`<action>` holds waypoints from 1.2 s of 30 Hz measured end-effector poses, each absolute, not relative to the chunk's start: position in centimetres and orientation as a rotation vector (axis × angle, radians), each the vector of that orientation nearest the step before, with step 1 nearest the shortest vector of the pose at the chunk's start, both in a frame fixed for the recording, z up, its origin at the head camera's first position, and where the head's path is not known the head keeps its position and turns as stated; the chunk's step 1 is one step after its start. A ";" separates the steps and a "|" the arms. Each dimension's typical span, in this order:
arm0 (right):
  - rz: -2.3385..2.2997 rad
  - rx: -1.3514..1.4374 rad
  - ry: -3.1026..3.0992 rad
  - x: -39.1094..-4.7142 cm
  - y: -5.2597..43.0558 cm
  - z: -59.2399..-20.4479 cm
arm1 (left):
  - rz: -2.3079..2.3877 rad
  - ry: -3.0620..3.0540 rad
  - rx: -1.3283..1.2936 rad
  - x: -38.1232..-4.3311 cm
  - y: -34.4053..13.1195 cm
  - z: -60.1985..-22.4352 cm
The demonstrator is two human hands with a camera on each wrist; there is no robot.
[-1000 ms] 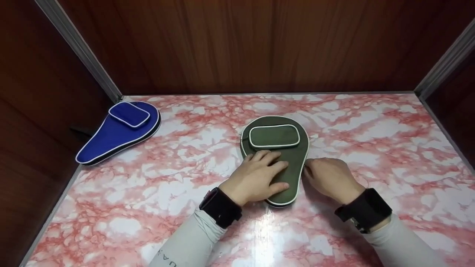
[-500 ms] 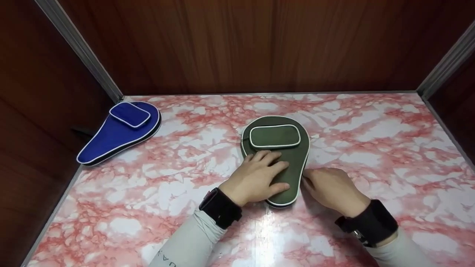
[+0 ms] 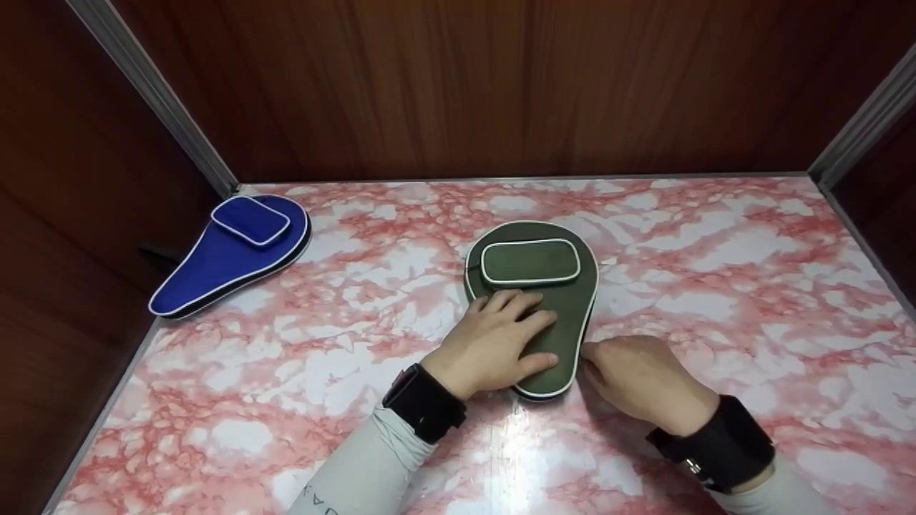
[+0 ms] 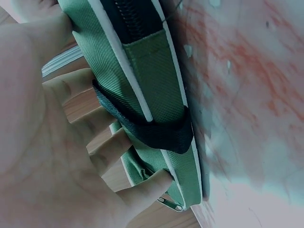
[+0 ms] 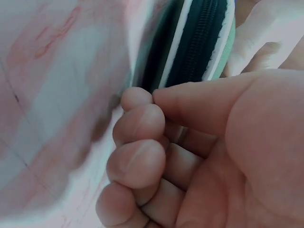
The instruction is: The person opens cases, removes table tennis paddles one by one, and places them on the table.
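Observation:
A green table tennis bat case (image 3: 569, 304) with white piping lies flat on the table, its raised pocket (image 3: 531, 261) at the far, round end. My left hand (image 3: 490, 350) rests on its lower left part, fingers spread. In the left wrist view a black strap (image 4: 156, 135) loops over the case's side. My right hand (image 3: 637, 375) is at the right edge near the narrow end, thumb and forefinger pinched together against the zipper (image 5: 199, 42). The zipper pull itself is hidden between those fingertips; the other fingers curl in.
A blue bat case (image 3: 222, 268) with a pocket lies at the table's far left corner, against the left wall. Dark wooden panels (image 3: 501, 86) bound the back and sides. The table (image 3: 751, 286) has a red and white marbled top.
My right hand has slid along the case's right edge towards me, from about mid-side to the narrow end. The left hand and both cases stay where they were.

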State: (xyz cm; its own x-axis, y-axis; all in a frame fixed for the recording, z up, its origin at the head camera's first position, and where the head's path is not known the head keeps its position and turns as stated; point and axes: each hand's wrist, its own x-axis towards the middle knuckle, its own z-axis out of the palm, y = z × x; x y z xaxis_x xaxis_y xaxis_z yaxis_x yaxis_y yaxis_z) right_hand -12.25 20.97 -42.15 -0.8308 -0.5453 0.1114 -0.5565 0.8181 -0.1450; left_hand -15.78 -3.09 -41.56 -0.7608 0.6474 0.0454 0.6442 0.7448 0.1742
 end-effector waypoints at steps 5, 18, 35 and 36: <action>0.244 0.957 -2.928 -12.1 21.1 -42.0 | 0.257 2.942 1.078 -15.7 -3.0 -41.7; 0.293 0.733 -2.974 -13.1 21.7 -41.9 | 0.051 3.114 1.057 -15.2 -1.8 -41.7; 0.328 0.575 -2.872 -14.0 22.5 -43.1 | 0.251 2.899 1.159 -17.1 -2.3 -41.6; 0.322 0.582 -2.864 -14.0 22.5 -43.1 | 0.253 2.905 1.151 -17.1 -2.2 -41.6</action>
State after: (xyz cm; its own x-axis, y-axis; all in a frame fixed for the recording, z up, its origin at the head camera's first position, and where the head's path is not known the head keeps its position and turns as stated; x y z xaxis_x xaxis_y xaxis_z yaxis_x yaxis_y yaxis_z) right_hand -13.96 22.54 -43.10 -0.9023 -0.3600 0.2373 -0.4037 0.8987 -0.1714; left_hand -17.11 -2.18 -41.62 -0.7305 0.6809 0.0534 0.6799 0.7175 0.1517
